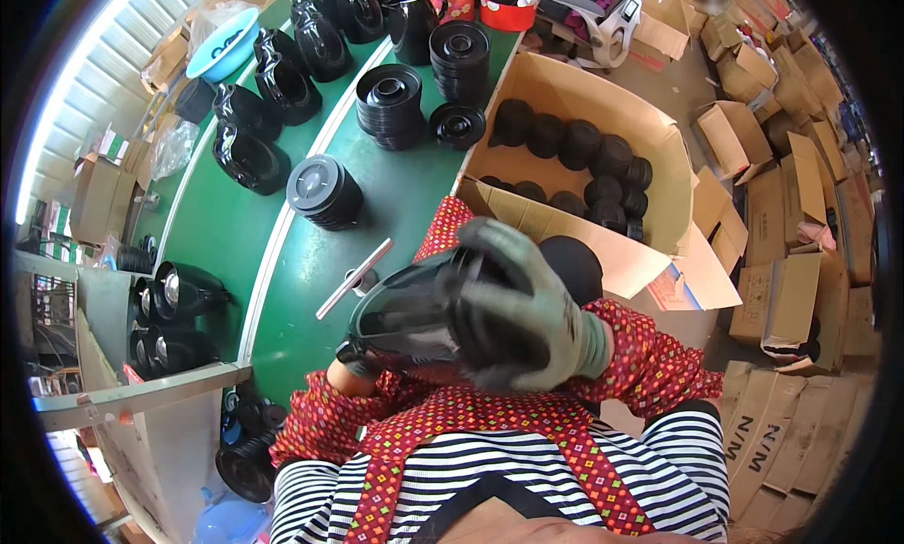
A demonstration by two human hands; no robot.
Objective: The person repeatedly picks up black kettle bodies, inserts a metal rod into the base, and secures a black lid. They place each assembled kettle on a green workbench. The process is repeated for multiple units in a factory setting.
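A glossy black jug lies tilted on its side in front of my body. My left hand is at its left end, mostly hidden beneath it, and seems to grip it. My right hand, in a grey-green glove blurred by motion, is closed round a dark round part at the jug's right end. Just beyond, a pale bar stands out from the green table. Farther off are a stack of black discs with a grey top, taller stacks of black lids, and a lone lid.
On my right an open carton holds several dark round parts. Rows of black jugs stand at the far left, near a light-blue basin. More jugs lie at left. Cartons crowd the right side.
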